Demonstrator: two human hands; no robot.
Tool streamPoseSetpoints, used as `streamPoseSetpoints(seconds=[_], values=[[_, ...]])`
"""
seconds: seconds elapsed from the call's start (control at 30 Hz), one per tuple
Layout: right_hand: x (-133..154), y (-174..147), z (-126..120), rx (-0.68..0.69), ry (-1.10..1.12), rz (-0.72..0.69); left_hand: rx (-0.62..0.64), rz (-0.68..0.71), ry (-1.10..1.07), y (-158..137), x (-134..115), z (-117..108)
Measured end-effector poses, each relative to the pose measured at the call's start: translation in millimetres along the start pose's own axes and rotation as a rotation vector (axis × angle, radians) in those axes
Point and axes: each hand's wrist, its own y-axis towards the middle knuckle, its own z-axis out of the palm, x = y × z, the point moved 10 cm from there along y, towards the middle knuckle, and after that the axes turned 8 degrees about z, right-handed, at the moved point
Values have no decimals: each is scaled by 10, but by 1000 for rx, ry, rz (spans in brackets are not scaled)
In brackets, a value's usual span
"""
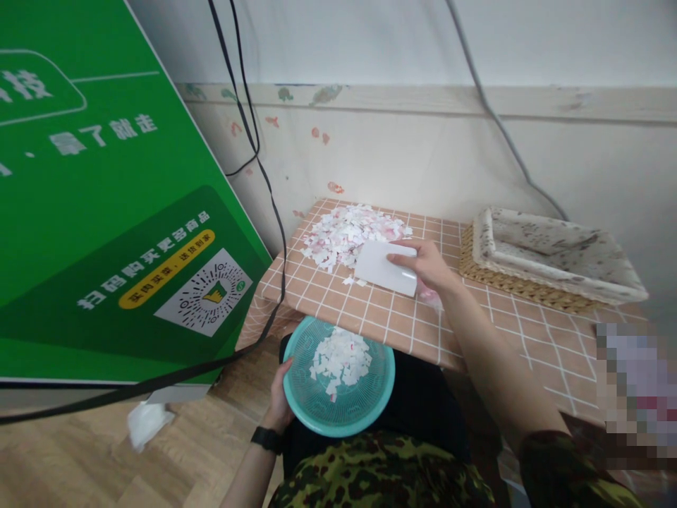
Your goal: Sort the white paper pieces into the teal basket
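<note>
My right hand [423, 262] grips a flat white rectangular board or card [383, 267], held tilted just above the table. Its left edge is beside a heap of torn white and pinkish paper scraps [343, 233] on the checked tablecloth [317, 296]. A bit of pinkish, see-through material [429, 296] shows below that hand; I cannot tell whether it is held. Below the table's front edge, my left hand [281, 395] is closed on the rim of a teal plastic colander [364, 416]. White paper scraps [341, 361] lie inside the colander.
A cloth-lined wicker basket [534, 286] stands on the table at the right. Dark cables [278, 233] hang at the table's left corner, near a large green sign [159, 176]. A white plastic bag [148, 423] lies on the wooden floor. The wall borders the table's back.
</note>
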Motion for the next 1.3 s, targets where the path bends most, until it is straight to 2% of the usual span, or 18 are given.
streamPoseSetpoints(seconds=[0.13,0.3,0.4,0.5,0.67,0.87,1.03,1.2,1.3], values=[[41,-19,109,87,-112,-7,6,8,1,6,1,-9],[64,-7,-56,-30,-116,-46,4,22,-7,-7,-18,20],[80,-12,-27,1,-103,-65,18,2,-12,-11,-3,42],[126,-18,6,31,-181,-102,22,8,-14,1,-5,27],[83,6,-155,-59,-210,-50,19,14,-10,20,-7,-9],[125,-23,-53,40,-229,-81,24,-2,-20,30,11,-13],[110,-6,-211,-45,-220,-72,40,-12,-30,30,17,-7],[128,-11,-75,42,-210,-118,41,7,-22,11,-13,15],[169,-33,-16,18,-171,-142,58,5,-22,8,-7,33]])
